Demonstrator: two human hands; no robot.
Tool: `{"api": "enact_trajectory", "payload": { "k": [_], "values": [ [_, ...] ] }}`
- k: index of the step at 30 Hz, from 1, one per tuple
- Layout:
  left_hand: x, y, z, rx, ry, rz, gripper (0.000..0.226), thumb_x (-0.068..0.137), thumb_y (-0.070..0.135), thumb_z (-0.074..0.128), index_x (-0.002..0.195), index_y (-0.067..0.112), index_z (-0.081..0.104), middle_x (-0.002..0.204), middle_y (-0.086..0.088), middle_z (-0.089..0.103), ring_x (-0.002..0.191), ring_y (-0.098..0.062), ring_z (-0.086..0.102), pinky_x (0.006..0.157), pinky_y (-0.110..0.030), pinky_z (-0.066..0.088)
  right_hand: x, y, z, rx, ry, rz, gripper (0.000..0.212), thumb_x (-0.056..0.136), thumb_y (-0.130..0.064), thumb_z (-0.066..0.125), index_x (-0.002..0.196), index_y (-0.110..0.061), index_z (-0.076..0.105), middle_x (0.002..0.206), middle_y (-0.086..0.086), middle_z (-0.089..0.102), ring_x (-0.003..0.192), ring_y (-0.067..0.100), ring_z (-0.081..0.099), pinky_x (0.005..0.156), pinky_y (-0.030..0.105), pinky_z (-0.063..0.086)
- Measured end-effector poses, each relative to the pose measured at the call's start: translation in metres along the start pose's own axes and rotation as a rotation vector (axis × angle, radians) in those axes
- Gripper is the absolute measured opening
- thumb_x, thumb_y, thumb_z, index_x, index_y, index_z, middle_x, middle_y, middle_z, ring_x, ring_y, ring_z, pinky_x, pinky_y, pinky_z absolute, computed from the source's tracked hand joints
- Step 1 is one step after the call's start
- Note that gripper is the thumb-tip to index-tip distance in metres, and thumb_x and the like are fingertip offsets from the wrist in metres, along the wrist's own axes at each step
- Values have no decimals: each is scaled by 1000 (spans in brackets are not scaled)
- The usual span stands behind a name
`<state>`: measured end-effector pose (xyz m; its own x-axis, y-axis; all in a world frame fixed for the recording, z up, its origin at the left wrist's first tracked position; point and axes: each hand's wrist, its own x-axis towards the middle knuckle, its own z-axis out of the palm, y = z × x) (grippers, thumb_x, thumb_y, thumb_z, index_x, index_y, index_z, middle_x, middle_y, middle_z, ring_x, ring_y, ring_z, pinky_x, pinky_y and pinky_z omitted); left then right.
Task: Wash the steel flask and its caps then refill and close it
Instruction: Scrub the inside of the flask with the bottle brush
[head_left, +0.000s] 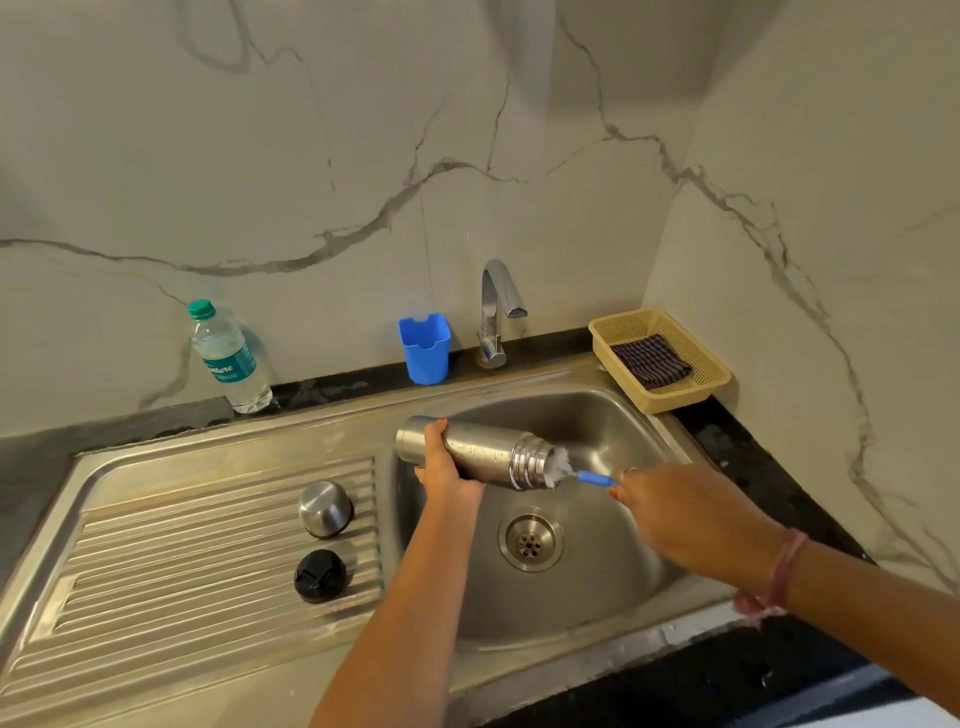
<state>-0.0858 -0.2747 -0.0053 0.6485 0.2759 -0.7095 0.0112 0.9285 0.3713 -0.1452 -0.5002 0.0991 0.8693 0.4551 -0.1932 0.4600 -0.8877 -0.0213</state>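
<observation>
Over the sink basin (597, 415), steel flask (483, 454) held sideways, gripped round its base end by left hand (444, 467); right hand (675, 512) pinching blue bottle brush (592, 477), bristles at flask mouth; steel cap (325, 508) and black cap (320, 576) resting on drainboard (156, 561).

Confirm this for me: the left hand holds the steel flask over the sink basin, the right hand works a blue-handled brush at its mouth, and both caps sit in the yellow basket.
Wrong on one point. The steel cap and black cap sit on the ribbed drainboard, not in the yellow basket, which holds a folded cloth. The head view shows it. The rest stands: left hand holds the steel flask, right hand works the brush.
</observation>
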Motion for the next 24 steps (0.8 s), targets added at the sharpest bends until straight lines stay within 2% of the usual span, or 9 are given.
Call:
{"api": "enact_trajectory", "payload": {
  "k": [4, 6, 9, 11, 13, 15, 18, 21, 24],
  "values": [
    [4, 4, -1, -10, 11, 31, 88, 69, 24, 84, 144, 26, 37, 121, -16, 60, 105, -38, 62, 79, -58, 56, -1, 7, -26, 436, -258, 180, 24, 102, -34, 40, 106, -18, 58, 81, -2, 57, 67, 8, 50, 64, 22, 41],
    [-1, -1, 0, -12, -7, 23, 88, 70, 24, 84, 144, 27, 36, 120, -16, 60, 104, -38, 63, 81, -58, 56, 9, 3, -29, 660, -383, 242, 27, 101, -30, 42, 102, -14, 64, 70, -4, 54, 55, 6, 46, 53, 19, 40],
    [-6, -7, 3, 8, -35, 9, 85, 70, 24, 84, 142, 28, 38, 120, -16, 62, 104, -38, 64, 88, -62, 53, 24, -2, -27, 1158, -585, 411, 29, 102, -24, 40, 109, -7, 63, 55, -7, 36, 40, 3, 27, 34, 15, 24],
    [-3, -5, 3, 33, -33, 20, 82, 71, 23, 83, 141, 27, 40, 120, -15, 62, 104, -37, 64, 88, -61, 53, 23, -2, -22, 1242, -615, 421, 30, 102, -24, 41, 112, -6, 62, 54, -8, 35, 39, 2, 25, 32, 14, 22],
    [1, 0, 2, 42, -28, 23, 81, 72, 23, 83, 140, 28, 40, 120, -14, 62, 104, -36, 63, 87, -60, 54, 15, -2, -18, 995, -477, 322, 29, 101, -27, 43, 108, -11, 66, 54, -9, 39, 38, 1, 31, 35, 14, 26],
    [5, 6, 0, 23, -15, 20, 82, 72, 23, 83, 141, 27, 39, 120, -15, 61, 105, -37, 63, 87, -60, 54, 4, -1, -15, 504, -259, 181, 30, 101, -32, 42, 110, -14, 65, 58, -9, 44, 42, 1, 38, 42, 13, 33],
    [6, 8, -3, -11, 21, 13, 86, 72, 22, 83, 143, 26, 36, 120, -16, 60, 103, -37, 63, 77, -59, 56, -4, 3, -13, -110, -40, 71, 37, 104, -25, 30, 139, -24, 42, 72, -8, 45, 51, 3, 38, 55, 15, 42],
    [1, 0, -1, -5, 18, -10, 86, 74, 20, 82, 144, 29, 33, 124, -18, 58, 105, -39, 62, 81, -61, 55, 7, 0, 3, -254, 104, -45, 51, 103, -14, 27, 152, -23, 16, 96, 0, 56, 63, 8, 44, 65, 25, 48],
    [0, -4, -1, 14, 22, -12, 85, 75, 18, 81, 144, 29, 33, 125, -18, 58, 107, -39, 61, 90, -63, 52, 18, -7, 17, -168, 80, -33, 45, 103, -19, 30, 149, -23, 27, 91, -1, 58, 67, 11, 51, 66, 27, 52]
  ]
}}
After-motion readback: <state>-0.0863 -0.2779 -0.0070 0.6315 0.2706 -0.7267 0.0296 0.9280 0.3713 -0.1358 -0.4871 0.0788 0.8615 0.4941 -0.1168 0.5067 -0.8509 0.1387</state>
